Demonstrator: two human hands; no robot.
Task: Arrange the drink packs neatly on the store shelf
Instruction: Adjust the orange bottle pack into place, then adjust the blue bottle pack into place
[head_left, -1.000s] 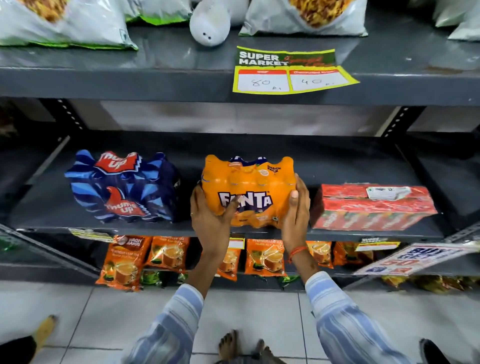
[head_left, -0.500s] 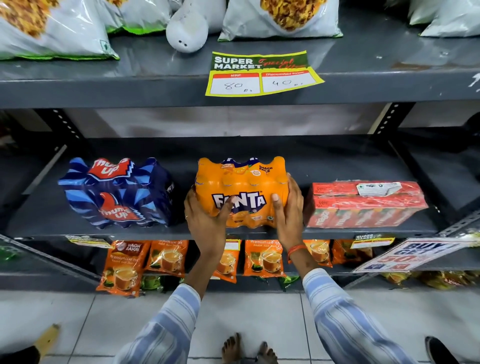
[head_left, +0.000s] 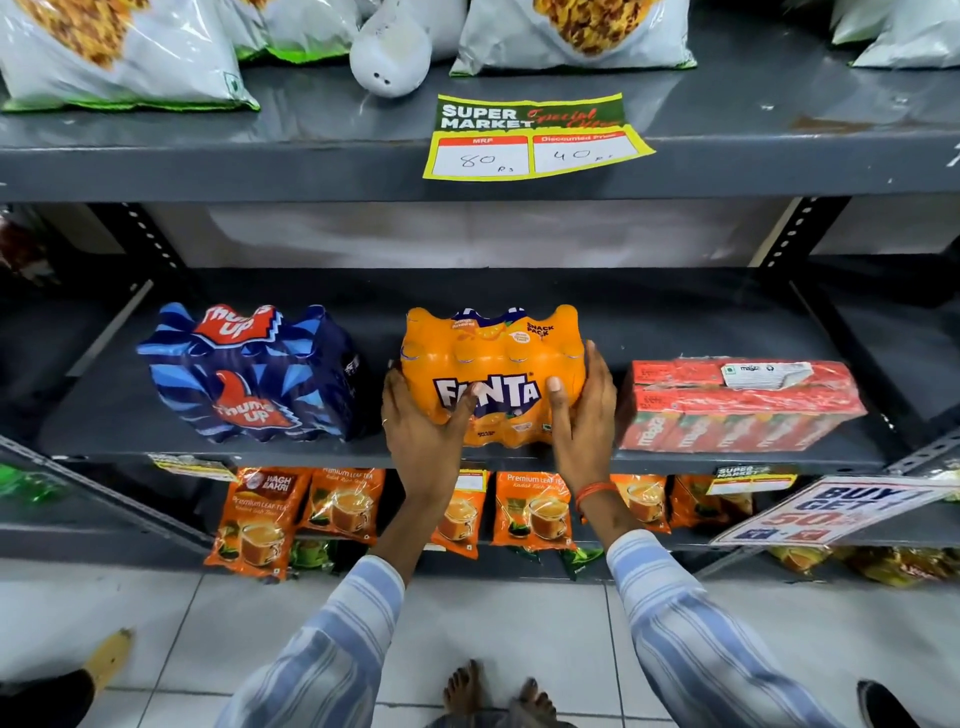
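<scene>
An orange Fanta pack (head_left: 493, 358) stands on the middle grey shelf (head_left: 675, 312), near its front edge. My left hand (head_left: 423, 426) grips its left lower corner, thumb across the label. My right hand (head_left: 584, 410) clasps its right side, thumb on the front. A blue Thums Up pack (head_left: 249, 371) stands to the left with a small gap. A red Maaza carton pack (head_left: 737, 402) lies flat to the right, close beside my right hand.
Snack bags (head_left: 119, 52) and a white object (head_left: 389, 52) lie on the top shelf above a yellow price tag (head_left: 535, 137). Orange tea pouches (head_left: 265, 519) hang below. An offer sign (head_left: 826, 512) juts out at lower right. Bare feet (head_left: 488, 691) stand on white tiles.
Both hands have kept their hold on the Fanta pack. It looks set a little farther back on the shelf, and the view has tilted slightly.
</scene>
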